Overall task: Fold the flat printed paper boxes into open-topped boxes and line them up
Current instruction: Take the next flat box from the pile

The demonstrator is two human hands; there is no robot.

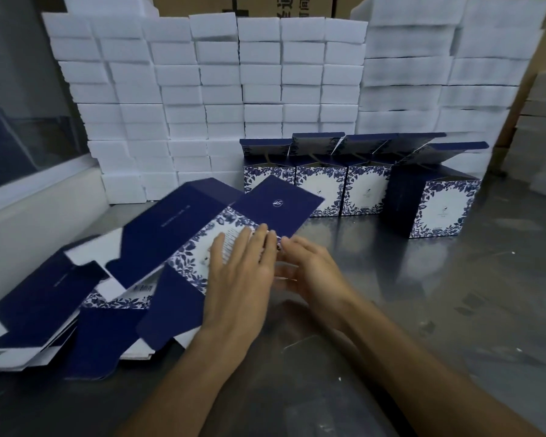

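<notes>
The left hand point(237, 272) lies flat, fingers spread, on a flat box point(183, 247) atop the near-left pile; the right hand point(309, 269), half curled, pinches its edge. Four folded boxes point(360, 190) stand far right on the worktop point(454, 294).

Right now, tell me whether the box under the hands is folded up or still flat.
Still flat. The box lies spread on the pile of flat boxes, flaps splayed, with the left hand pressing on it.
</notes>
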